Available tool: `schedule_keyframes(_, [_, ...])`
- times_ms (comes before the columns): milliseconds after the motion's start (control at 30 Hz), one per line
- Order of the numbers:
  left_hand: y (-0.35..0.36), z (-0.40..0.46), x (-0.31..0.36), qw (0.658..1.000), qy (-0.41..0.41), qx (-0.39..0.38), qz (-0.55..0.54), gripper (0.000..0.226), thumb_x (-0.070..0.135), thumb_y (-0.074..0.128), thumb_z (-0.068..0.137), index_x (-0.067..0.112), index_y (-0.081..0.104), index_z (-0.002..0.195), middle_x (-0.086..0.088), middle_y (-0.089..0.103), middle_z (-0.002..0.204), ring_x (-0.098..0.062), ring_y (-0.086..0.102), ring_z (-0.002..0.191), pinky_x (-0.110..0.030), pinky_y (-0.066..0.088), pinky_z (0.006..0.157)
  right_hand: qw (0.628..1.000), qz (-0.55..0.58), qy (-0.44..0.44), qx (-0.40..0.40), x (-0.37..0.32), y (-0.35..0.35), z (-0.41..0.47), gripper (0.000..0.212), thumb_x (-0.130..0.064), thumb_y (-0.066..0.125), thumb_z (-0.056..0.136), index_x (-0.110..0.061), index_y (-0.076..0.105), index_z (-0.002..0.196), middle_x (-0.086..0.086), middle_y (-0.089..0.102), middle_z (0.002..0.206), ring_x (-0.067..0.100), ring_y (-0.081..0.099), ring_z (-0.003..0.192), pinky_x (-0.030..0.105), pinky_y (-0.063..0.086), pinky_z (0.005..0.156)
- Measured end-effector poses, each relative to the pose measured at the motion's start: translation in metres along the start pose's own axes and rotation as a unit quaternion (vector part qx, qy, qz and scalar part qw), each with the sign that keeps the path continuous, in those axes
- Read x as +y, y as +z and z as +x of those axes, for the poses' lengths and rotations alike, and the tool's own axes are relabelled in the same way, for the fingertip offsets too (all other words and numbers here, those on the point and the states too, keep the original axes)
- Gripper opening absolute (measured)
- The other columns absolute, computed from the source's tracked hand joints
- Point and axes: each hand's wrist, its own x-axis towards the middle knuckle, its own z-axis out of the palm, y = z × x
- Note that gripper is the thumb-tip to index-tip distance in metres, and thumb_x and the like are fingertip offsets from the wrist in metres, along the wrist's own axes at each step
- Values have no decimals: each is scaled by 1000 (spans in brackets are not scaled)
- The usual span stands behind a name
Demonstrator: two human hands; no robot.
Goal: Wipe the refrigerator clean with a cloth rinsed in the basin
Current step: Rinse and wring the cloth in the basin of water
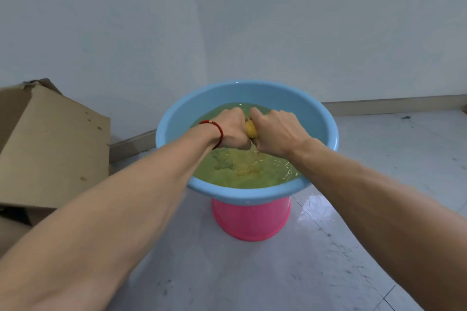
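A light blue basin (177, 118) holds greenish water and stands on a pink upturned bucket (250, 219). Above the water, my left hand (231, 129) and my right hand (276, 132) both grip a yellow cloth (250, 129), twisted tight between them. Only a small bulge of the cloth shows between the fists. Water runs from it and splashes into the basin below. A red cord is tied round my left wrist. No refrigerator is in view.
A worn cardboard box (50, 149) sits on the floor to the left, close to the basin. Grey walls meet in a corner behind. The pale tiled floor (328, 247) is wet beside the bucket.
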Motion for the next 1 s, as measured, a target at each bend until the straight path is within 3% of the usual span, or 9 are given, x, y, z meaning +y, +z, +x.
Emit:
schedule_keyframes(200, [-18,0,5,996,4,-60,-59,15,5,65,60,11,55,68,-9,40,61,-23,33,53,-25,28,44,999,-20,-24,36,9,-8,3,34,-27,66,87,-10,50,112,13,68,85,45,64,76,39,32,58])
schedule_keyframes(300, [-20,-1,2,997,6,-47,-58,15,6,71,67,11,57,71,-5,43,54,-21,34,43,-23,29,42,1000,-10,-16,16,8,-9,6,34,-28,67,86,-13,51,112,7,56,77,41,58,72,38,33,58])
schedule_keyframes(433, [-30,0,-4,997,42,-27,-55,18,19,80,74,16,62,78,-3,56,64,-20,46,48,-24,39,43,993,109,11,-54,14,-21,18,31,-27,71,81,-22,52,105,-2,56,81,33,57,81,38,38,62])
schedule_keyframes(567, [-44,6,7,974,100,-60,-193,27,25,84,81,11,66,96,-7,55,78,-20,51,60,-31,50,55,963,242,108,-55,44,-44,6,49,-27,85,76,-17,50,108,0,56,100,24,59,86,29,46,58])
schedule_keyframes(633, [-48,11,28,947,131,-87,-281,29,15,80,86,5,65,110,-9,54,83,-20,55,65,-34,60,62,930,316,180,-50,63,-66,-13,49,-29,89,77,-14,56,109,2,61,98,19,63,76,28,53,50])
schedule_keyframes(733, [-46,29,85,922,214,-121,-301,39,4,79,86,9,68,122,-14,68,97,-25,69,79,-42,64,78,874,401,263,-78,107,-103,-67,40,-42,86,82,-11,70,103,2,66,85,12,64,72,28,55,58])
schedule_keyframes(833, [-39,43,151,905,306,-125,-266,45,2,81,83,19,72,124,-13,74,108,-20,73,92,-39,64,81,795,496,333,-100,146,-139,-136,50,-54,66,91,-8,74,110,8,74,100,16,66,83,29,53,64])
schedule_keyframes(933, [-14,39,219,845,353,-174,-362,52,-8,77,82,15,70,127,-16,72,115,-23,73,98,-39,62,86,723,553,412,-37,164,-168,-202,50,-48,53,99,-10,67,127,18,74,119,24,72,98,31,53,78])
schedule_keyframes(1000, [9,27,259,800,343,-217,-441,63,-18,71,81,11,62,136,-20,68,123,-32,72,107,-43,62,88,698,559,448,3,165,-188,-241,46,-39,51,101,-8,64,133,22,72,125,31,72,110,38,52,94])
